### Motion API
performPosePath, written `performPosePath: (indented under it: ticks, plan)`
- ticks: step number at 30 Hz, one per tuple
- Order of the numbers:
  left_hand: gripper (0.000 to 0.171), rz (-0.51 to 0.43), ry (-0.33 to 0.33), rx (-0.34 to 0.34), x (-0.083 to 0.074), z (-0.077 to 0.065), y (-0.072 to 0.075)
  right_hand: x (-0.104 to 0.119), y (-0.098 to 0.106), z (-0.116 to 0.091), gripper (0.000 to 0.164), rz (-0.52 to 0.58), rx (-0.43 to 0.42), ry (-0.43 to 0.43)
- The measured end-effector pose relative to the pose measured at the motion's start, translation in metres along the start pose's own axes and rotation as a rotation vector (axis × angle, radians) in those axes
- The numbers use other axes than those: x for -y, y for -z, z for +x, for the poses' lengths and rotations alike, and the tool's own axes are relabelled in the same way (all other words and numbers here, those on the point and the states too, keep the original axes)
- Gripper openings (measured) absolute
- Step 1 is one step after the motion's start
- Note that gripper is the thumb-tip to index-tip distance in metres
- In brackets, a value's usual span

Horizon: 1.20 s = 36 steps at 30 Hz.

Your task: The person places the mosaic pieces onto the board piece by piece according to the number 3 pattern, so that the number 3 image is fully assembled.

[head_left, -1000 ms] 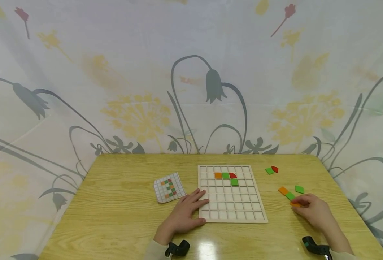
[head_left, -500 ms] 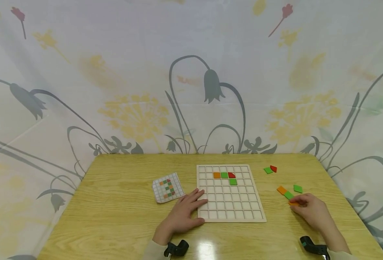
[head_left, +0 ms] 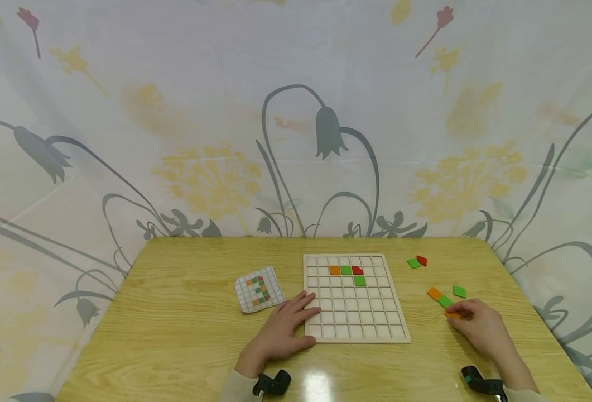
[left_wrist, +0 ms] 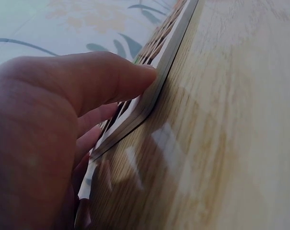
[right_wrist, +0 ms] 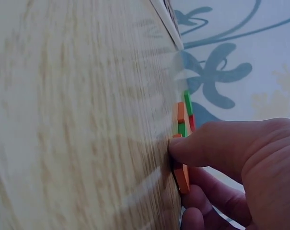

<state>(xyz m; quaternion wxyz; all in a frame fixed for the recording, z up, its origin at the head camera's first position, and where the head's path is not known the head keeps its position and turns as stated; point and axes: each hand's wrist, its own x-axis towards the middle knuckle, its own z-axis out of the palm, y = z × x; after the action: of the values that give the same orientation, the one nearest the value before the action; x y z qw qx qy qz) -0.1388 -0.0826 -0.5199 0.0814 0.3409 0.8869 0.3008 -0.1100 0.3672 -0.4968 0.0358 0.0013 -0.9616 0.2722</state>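
A pale square grid board (head_left: 351, 317) lies on the table, with orange (head_left: 335, 270), green (head_left: 346, 270) and red (head_left: 357, 270) tiles in one row and a green tile (head_left: 359, 281) under the red one. My left hand (head_left: 282, 332) rests spread on its left edge; in the left wrist view the thumb (left_wrist: 130, 79) touches the rim. My right hand (head_left: 481, 329) pinches an orange tile (right_wrist: 182, 179) low at the tabletop. Fingers partly hide this tile. Just beyond it, a green tile (head_left: 444, 301) and another orange tile (head_left: 434, 293) lie in a line.
Left of the board lies a paper card (head_left: 260, 289) printed with a grid and coloured squares. A lone green tile (head_left: 459, 291) sits beyond my right hand. Farther back, a green tile (head_left: 414, 263) and a red rounded tile (head_left: 422, 261) touch. A patterned cloth (head_left: 296, 184) hangs behind the table.
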Motion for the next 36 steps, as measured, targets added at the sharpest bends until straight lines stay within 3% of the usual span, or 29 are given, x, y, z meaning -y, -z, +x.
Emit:
performPosePath:
  ticks: [14,36]
  plan:
    - [0.061,0.0,-0.004,0.005,0.001,0.0,0.0,0.007,-0.003,0.003,0.02,0.001,-0.025,0.053]
    - [0.062,0.006,-0.013,-0.005,0.002,0.0,-0.001,0.044,-0.022,0.022,0.019,0.049,-0.035,0.163]
